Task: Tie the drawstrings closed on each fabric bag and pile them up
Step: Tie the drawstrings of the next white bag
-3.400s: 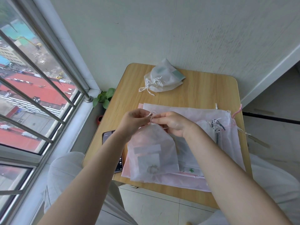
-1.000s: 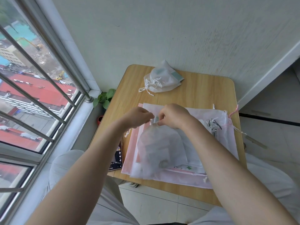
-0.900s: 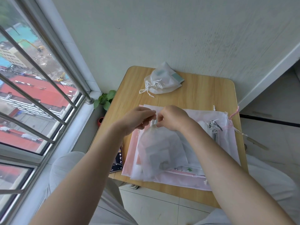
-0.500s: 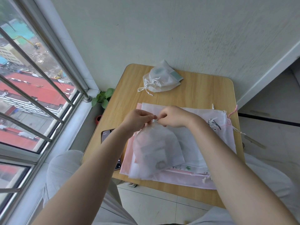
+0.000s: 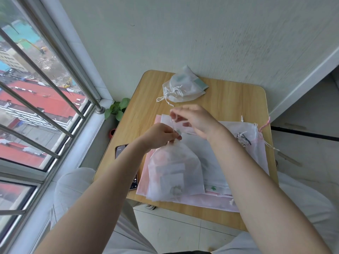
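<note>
A wooden table [image 5: 229, 99] carries fabric bags [image 5: 183, 88] and a phone [image 5: 120, 150].

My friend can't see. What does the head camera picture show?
Two hands tie a white fabric bag over a wooden table: the left hand pinches its neck, the right hand pulls the drawstring. More flat bags lie underneath, and tied bags sit farther back.

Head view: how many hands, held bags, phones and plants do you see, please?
Hands: 2, left hand and right hand
Bag, held by its drawstring: 1
Phone: 1
Plant: 1
Total: 5
</note>
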`<state>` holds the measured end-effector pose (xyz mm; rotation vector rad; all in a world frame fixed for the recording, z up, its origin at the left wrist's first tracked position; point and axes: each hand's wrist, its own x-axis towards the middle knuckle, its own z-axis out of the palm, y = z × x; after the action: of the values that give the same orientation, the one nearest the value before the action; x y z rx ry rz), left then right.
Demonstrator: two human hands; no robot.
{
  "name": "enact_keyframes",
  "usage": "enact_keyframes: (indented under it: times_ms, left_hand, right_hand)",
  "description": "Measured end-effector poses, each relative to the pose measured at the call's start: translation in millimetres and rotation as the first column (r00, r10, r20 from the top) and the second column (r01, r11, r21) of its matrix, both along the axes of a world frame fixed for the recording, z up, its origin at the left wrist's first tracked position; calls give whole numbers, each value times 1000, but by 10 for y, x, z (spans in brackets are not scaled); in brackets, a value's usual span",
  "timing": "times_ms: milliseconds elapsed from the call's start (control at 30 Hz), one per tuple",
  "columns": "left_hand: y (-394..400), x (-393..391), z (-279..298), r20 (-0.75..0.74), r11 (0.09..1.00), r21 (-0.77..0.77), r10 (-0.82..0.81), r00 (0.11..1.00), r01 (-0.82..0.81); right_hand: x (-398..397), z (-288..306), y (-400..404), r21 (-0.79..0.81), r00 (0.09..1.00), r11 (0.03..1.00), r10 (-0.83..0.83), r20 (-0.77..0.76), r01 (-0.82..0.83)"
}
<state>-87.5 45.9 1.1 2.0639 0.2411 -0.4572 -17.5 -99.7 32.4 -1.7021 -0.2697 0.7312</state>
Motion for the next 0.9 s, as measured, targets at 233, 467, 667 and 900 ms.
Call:
enact_keyframes:
  times_ms: [233,467,667,900]
  left_hand:
    - [108,3,-50,-123,936,-286,176,977,-205]
    - [117,-3,-49,-181,940,-250,189,965,-231]
    - [190,-56,-130,-76,936,-283,194,978,-208]
    - [116,-57,-159,37,935,-298,214,976,-194]
  right_hand:
    - [-110,-236,-100,-128,992,992,9,128,8]
    - [-253,-379,-16,-260,931,964,49,362,50]
    - [-139,-369,-152,-361,941,929,195,277,-87]
    - [-193,-296,-186,-163,975,980,140,171,-112]
